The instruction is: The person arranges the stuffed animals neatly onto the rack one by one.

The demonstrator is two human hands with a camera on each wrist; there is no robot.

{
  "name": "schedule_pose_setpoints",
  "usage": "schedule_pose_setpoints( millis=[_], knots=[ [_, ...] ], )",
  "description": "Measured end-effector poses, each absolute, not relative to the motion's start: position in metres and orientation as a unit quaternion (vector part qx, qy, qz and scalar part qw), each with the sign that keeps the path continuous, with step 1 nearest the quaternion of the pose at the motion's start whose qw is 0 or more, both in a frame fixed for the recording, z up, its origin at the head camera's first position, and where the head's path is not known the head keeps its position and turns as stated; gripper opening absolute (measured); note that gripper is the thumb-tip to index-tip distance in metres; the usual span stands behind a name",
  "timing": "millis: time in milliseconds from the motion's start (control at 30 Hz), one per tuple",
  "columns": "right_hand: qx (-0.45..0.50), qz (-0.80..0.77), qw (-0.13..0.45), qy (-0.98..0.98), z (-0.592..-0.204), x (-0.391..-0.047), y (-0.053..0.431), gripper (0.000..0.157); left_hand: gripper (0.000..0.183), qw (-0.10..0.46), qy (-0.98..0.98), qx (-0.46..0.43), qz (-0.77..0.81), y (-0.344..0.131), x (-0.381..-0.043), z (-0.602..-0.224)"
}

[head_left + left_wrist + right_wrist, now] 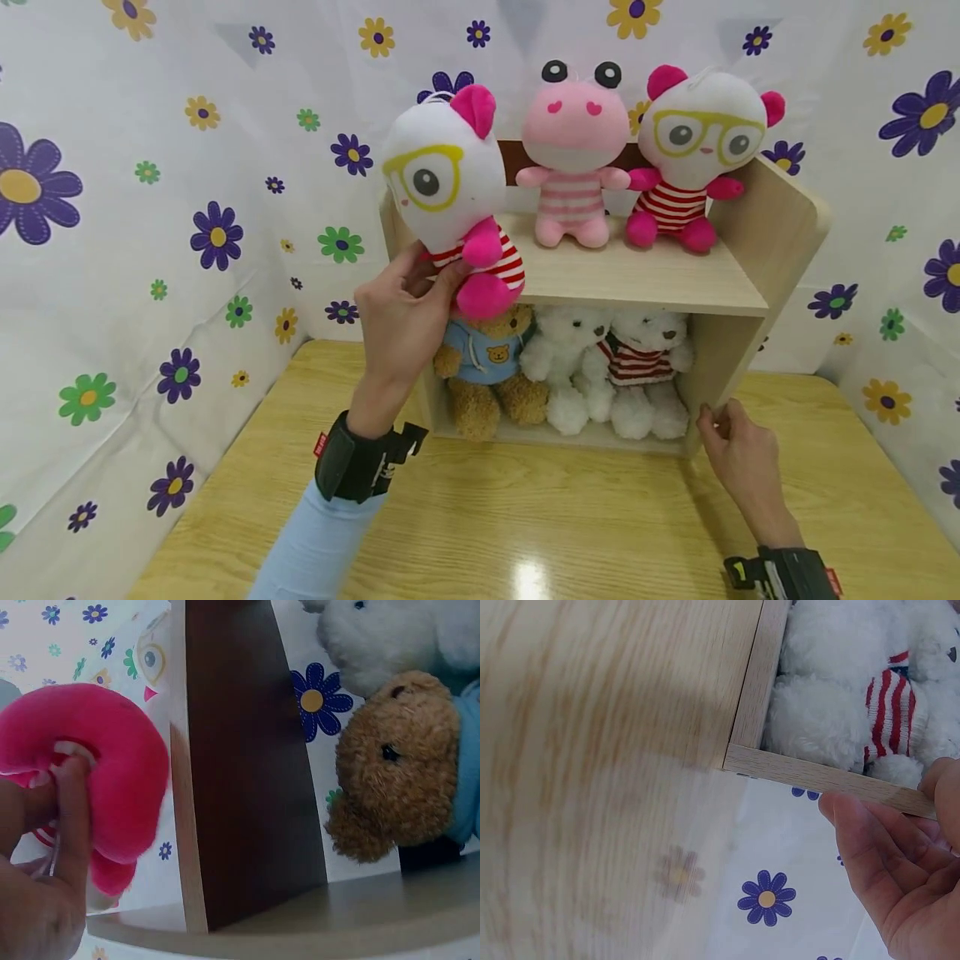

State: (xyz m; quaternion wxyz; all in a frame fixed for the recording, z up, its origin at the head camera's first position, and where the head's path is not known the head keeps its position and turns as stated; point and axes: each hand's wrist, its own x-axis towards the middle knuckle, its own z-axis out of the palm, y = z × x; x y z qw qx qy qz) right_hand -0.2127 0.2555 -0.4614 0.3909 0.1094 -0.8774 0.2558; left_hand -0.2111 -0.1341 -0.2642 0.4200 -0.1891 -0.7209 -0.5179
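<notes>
My left hand grips a panda plush with yellow glasses and a red-striped body, round its middle. The toy tilts in front of the upper left of a small wooden shelf. In the left wrist view its pink lower part is beside the shelf board's edge, fingers pressed into it. My right hand pinches the shelf's right side panel near the bottom; the right wrist view shows thumb and fingers on either side of the panel's edge. A pink plush and a matching panda plush sit on the upper shelf.
In the lower compartment sit a brown bear in a blue hoodie, a white bear and another white plush in a striped top. The shelf stands on a wooden table before a flower-patterned cloth.
</notes>
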Motion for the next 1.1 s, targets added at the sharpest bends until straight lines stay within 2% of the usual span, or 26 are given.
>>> schedule_pose_setpoints(
  millis=[233,433,700,900,1100],
  knots=[
    [0.109,0.258,0.391,-0.877,-0.459,-0.214,0.254,0.019,0.04,0.397,-0.733,-0.135,-0.535,-0.125,-0.221,-0.254],
    [0.105,0.262,0.384,-0.879,-0.459,-0.213,0.254,0.019,0.043,0.409,-0.725,-0.109,-0.543,-0.119,-0.232,-0.25],
    [0.1,0.26,0.377,-0.883,-0.463,-0.211,0.255,0.022,0.024,0.426,-0.784,-0.088,-0.443,-0.114,-0.247,-0.245],
    [0.096,0.259,0.375,-0.885,-0.464,-0.212,0.256,0.023,0.022,0.428,-0.817,-0.059,-0.381,-0.111,-0.262,-0.239],
    [0.096,0.26,0.372,-0.886,-0.464,-0.211,0.256,0.022,0.026,0.407,-0.843,-0.025,-0.351,-0.111,-0.269,-0.237]
  ],
)
